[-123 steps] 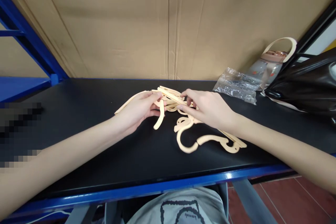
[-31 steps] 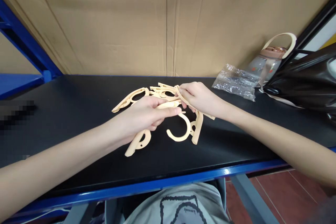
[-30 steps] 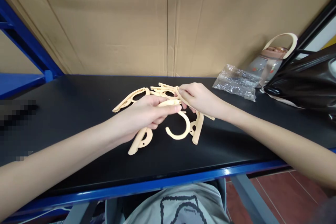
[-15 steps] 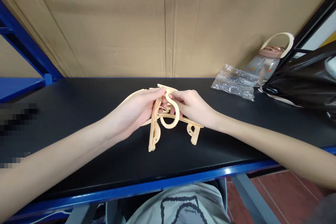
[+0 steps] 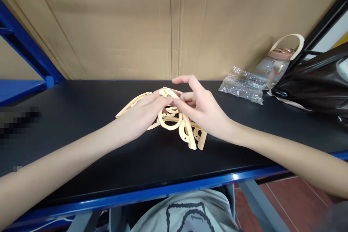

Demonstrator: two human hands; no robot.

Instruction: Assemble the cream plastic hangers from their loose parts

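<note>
Several cream plastic hanger pieces [image 5: 136, 102] lie in a loose pile at the middle of the black table [image 5: 81, 116]. My left hand [image 5: 141, 114] pinches the top of a cream hook piece [image 5: 170, 121], whose round loop hangs just above the table. Touching the same piece from the right is my right hand [image 5: 202, 110], thumb and middle fingers pressed on it, forefinger stretched out above. A flat arm of the piece [image 5: 189, 136] slants down to the table in front of my right hand.
A crumpled clear plastic bag [image 5: 241, 85] lies at the back right. Behind it stands a clear water jug with a cream strap [image 5: 280, 59], next to a black bag [image 5: 318, 87]. Cardboard [image 5: 163, 25] lines the back; a blue frame edge [image 5: 163, 190] runs along the front.
The held hook piece has swung from hanging upright to tilted, its arm now pointing down to the right. My right forefinger has lifted and stretched out. Both hands stay at the pile.
</note>
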